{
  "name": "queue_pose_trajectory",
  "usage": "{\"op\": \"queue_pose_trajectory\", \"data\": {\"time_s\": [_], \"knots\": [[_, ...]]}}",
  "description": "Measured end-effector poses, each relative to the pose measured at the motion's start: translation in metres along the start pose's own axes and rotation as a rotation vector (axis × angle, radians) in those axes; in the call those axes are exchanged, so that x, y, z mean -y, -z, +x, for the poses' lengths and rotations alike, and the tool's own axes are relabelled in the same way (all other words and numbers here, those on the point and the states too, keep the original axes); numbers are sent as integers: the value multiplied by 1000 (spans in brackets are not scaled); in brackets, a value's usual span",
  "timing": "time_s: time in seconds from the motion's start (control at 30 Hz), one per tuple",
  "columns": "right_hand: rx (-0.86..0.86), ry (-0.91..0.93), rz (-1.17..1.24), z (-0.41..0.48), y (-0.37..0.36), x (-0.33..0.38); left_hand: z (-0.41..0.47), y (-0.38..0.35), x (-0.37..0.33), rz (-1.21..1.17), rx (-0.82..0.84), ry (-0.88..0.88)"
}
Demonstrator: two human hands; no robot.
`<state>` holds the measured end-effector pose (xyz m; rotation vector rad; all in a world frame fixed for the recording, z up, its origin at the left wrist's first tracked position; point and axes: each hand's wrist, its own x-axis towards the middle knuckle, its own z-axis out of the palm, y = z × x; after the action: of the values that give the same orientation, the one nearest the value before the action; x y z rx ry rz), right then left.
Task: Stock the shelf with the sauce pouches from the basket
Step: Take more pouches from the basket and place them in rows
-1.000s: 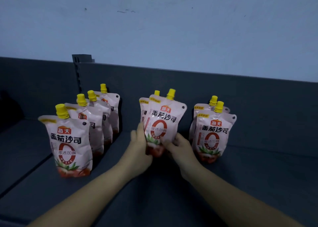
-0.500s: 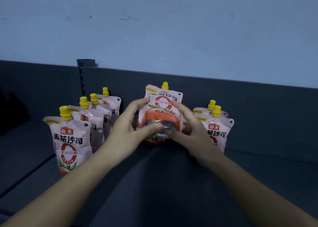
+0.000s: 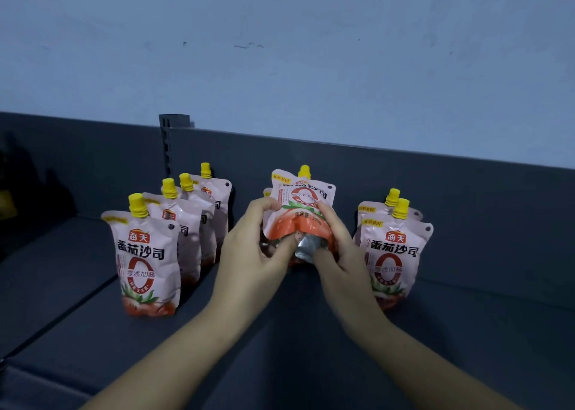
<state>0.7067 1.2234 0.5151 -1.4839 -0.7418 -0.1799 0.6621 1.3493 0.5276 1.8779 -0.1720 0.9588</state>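
Flattening the pouch (image 3: pixel 303 198) base
Left hand (image 3: pixel 252 254) and right hand (image 3: pixel 342 260) pinch its silver base, tilted, mid shelf (image 3: pixel 311 332); four-pouch row (image 3: pixel 186 223) at 9 o'clock, two-pouch row (image 3: pixel 392 248) at 3. I'd spread the gusset, then stand it upright.

1. Pink, yellow-capped sauce pouch (image 3: pixel 303 201) tilted back, silver base toward me, gripped between my left hand (image 3: pixel 252 248) and right hand (image 3: pixel 340 254).
2. Row of four pouches (image 3: pixel 146 263) left, pair (image 3: pixel 392 254) right, upright on the shelf (image 3: pixel 466 332).

pouch rows (image 3: pixel 146 254) left, (image 3: pixel 392 248) right, shelf (image 3: pixel 311 347)
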Motion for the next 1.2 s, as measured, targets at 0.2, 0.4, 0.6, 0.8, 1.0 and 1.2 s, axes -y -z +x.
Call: {"op": "queue_pose_trajectory", "data": {"time_s": [0.2, 0.4, 0.6, 0.8, 1.0, 1.2], "knots": [[4, -43, 79, 5, 5, 3, 6, 22, 0, -137, 203, 42], [97, -61, 169, 12, 14, 9, 10, 30, 2, -284, 239, 24], [44, -56, 201, 15, 12, 5, 13, 23, 8, -383, 240, 117], [76, -66, 88, 6, 4, -6, 22, 10, 19, -553, 230, 376], [384, -143, 119, 1, 10, -16, 16, 16, 34, -527, 158, 449], [293, -352, 67, 5, 14, -43, 3, 15, 63, -415, 312, 358]]}}
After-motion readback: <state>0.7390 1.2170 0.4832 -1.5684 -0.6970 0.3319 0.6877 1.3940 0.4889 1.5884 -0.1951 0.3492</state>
